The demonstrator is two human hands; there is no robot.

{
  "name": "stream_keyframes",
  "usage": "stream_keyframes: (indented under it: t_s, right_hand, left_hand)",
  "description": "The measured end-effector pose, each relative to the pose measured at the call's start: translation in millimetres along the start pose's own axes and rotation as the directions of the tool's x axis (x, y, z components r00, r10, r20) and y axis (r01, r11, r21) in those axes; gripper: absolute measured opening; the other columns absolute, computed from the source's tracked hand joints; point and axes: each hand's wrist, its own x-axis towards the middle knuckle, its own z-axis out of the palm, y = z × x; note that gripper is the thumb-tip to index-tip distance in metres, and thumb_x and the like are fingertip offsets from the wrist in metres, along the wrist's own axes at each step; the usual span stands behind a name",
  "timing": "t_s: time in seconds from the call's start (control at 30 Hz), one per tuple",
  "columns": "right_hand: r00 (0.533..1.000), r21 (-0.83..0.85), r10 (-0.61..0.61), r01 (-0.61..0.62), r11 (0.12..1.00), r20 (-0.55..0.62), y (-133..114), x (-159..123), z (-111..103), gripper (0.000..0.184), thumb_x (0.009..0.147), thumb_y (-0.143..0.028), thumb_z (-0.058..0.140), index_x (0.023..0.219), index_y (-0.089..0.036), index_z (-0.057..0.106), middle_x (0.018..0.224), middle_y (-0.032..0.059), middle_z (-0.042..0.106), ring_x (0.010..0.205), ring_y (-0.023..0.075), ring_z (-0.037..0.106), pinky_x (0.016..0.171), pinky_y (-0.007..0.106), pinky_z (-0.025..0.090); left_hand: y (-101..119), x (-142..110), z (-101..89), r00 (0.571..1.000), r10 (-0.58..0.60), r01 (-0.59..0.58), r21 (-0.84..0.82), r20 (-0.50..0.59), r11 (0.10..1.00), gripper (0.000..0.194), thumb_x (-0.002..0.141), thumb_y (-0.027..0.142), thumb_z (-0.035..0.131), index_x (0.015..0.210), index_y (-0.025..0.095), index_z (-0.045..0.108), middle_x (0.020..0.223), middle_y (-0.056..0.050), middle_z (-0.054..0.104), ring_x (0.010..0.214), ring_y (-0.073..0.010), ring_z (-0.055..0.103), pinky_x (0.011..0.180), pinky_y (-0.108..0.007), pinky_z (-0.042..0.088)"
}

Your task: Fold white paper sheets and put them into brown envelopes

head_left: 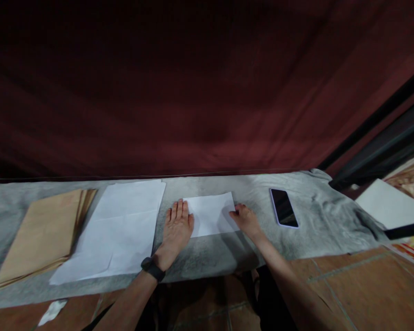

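Note:
A white sheet of paper point(210, 214), seemingly folded to a smaller size, lies in front of me on the grey cloth. My left hand point(178, 225) rests flat at its left edge, fingers stretched out and pointing away from me. At the paper's right edge, my right hand point(245, 219) has its fingers curled in, with thumb and forefinger on the edge. Its other fingertips are hidden underneath. To the left of my left hand is a stack of larger white sheets point(124, 225); the top one shows a crease across it.
Brown paper bags point(44, 230) are piled at the far left. A phone point(284, 208) in a pale purple case lies right of my right hand. The grey cloth point(317, 230) covers a narrow table, backed by a dark red curtain point(200, 115). A white panel point(391, 204) stands at the far right.

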Motion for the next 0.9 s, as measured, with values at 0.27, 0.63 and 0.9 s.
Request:
stream_keyframes:
  t_s: [0.27,0.63,0.9]
  right_hand:
    - [0.979,0.580,-0.181,0.202,0.789,-0.096,9,17,-21,0.026,0.090,-0.046,0.053,0.080,-0.023,0.058,0.071,-0.0024,0.059,0.066,0.0160,0.054,0.062,0.026,0.041]
    - [0.960,0.534,-0.189,0.273,0.800,-0.207,9,25,-28,0.030,0.093,-0.043,0.052,0.098,-0.020,0.069,0.086,0.0033,0.069,0.078,0.0196,0.063,0.071,0.030,0.050]
    - [0.845,0.147,-0.524,0.535,0.832,-0.110,-4,-1,-16,0.057,0.089,-0.003,0.039,0.139,-0.021,0.057,0.145,0.0091,0.057,0.135,0.0195,0.051,0.116,0.042,0.040]
  left_hand:
    - [-7,25,-24.1,0.994,-0.064,0.003,-0.550,-0.092,0.835,0.064,0.093,0.040,0.050,0.150,0.013,0.041,0.156,-0.016,0.044,0.143,-0.0290,0.042,0.117,-0.046,0.036]
    - [-4,16,-31.9,0.910,0.019,0.383,-0.857,0.415,0.344,0.024,0.071,0.042,0.065,0.072,0.018,0.064,0.064,0.002,0.062,0.057,-0.0140,0.054,0.053,-0.024,0.039]
    - [-14,-1,-24.2,0.867,-0.197,0.497,-0.813,0.457,0.302,0.017,0.070,0.036,0.059,0.078,0.021,0.061,0.072,0.002,0.065,0.065,-0.0156,0.059,0.058,-0.026,0.044]
